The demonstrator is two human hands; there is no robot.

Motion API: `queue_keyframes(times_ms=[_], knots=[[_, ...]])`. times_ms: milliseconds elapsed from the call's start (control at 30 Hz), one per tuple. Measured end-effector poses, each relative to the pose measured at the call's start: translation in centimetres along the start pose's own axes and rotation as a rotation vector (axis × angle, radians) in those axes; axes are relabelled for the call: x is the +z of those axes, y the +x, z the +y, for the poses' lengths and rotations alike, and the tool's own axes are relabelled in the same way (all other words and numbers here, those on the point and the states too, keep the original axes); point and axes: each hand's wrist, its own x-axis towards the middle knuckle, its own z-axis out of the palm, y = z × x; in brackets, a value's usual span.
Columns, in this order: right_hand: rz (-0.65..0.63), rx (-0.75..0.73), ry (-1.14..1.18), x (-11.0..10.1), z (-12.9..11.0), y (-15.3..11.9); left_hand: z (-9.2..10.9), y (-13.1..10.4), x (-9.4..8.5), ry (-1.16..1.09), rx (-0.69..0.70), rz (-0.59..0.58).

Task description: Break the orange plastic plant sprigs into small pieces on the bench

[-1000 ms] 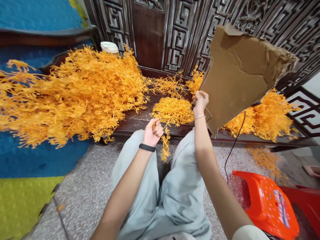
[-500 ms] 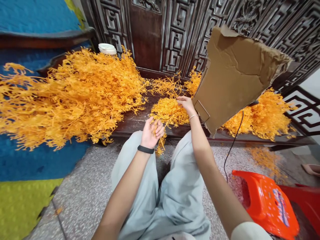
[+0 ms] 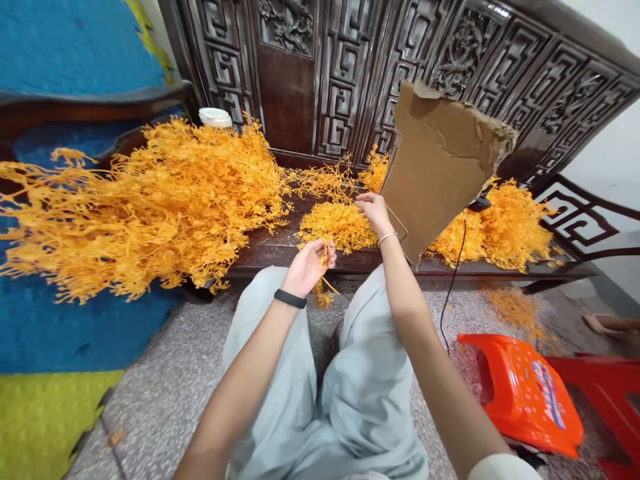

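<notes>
My left hand (image 3: 307, 265), a black band at its wrist, has its fingers closed on an orange plastic sprig (image 3: 324, 295) above my knees. Part of the sprig hangs below the fingers. Just to the right, my right hand (image 3: 375, 212) is at the edge of a small pile of orange pieces (image 3: 333, 225) on the dark wooden bench (image 3: 273, 252). Its fingers are bent together, and whatever is between them is too small to make out. A large heap of branching orange plastic sprigs (image 3: 195, 207) lies to the left.
A cardboard sheet (image 3: 435, 167) leans upright right of my right hand, with more orange sprigs (image 3: 515, 227) behind it. A black cable (image 3: 454, 287) hangs down there. A red-orange plastic stool (image 3: 530, 393) stands at lower right. A white-lidded tub (image 3: 215, 118) is at the back.
My left hand has turned and its fingers have closed more around the sprig, a little to the right. The right hand stays at the small pile. The view has shifted slightly.
</notes>
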Motion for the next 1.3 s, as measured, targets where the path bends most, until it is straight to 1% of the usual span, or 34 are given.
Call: queue_keyframes(times_ms=[100,200,300,367,433,500,567,633,767,833,933,1000,1100,1167,1233,1300], knots=[[-0.017,-0.032,-0.078,-1.1,-0.6,-1.6,0.7,-0.1,1.1,-0.005,-0.052,0.006],[-0.030,-0.102,-0.196,-2.1,-0.5,-2.8,1.6,0.8,2.1,0.001,-0.069,0.036],[-0.036,-0.157,-0.241,-2.8,-0.2,-4.1,2.6,2.6,3.0,0.044,-0.053,0.096],[-0.058,-0.183,-0.203,-3.1,-0.3,-4.9,3.4,4.1,3.7,0.117,-0.034,0.158],[-0.117,-0.213,-0.132,-3.3,-0.7,-5.7,4.0,5.5,4.5,0.182,-0.018,0.176],[-0.197,-0.251,-0.089,-3.3,-1.3,-6.2,4.6,6.7,5.4,0.239,-0.021,0.160],[-0.244,-0.302,-0.110,-3.0,-1.8,-6.4,4.9,7.4,6.4,0.299,-0.026,0.135],[-0.232,-0.344,-0.163,-2.5,-2.1,-6.2,4.8,7.7,7.3,0.352,-0.020,0.097],[-0.127,-0.391,-0.273,-1.1,-2.1,-5.6,4.3,7.9,8.2,0.429,0.008,0.027],[-0.101,-0.412,-0.300,-0.7,-2.1,-5.4,4.0,7.7,8.0,0.446,0.027,0.021],[-0.119,-0.412,-0.239,-0.4,-2.3,-5.3,3.7,7.1,7.2,0.432,0.106,0.040],[-0.167,-0.372,-0.170,-0.2,-2.3,-5.3,3.6,6.2,6.1,0.428,0.159,0.078],[-0.251,-0.286,-0.069,0.3,-1.9,-5.4,4.0,4.5,4.2,0.487,0.105,0.107],[-0.296,-0.256,0.022,0.6,-1.7,-5.5,4.7,3.4,2.9,0.529,0.067,0.098],[-0.357,-0.245,0.143,0.9,-1.7,-5.6,5.6,2.4,1.9,0.568,0.085,0.082],[-0.441,-0.207,0.271,1.2,-1.8,-5.8,6.3,1.8,1.4,0.616,0.117,0.059]])
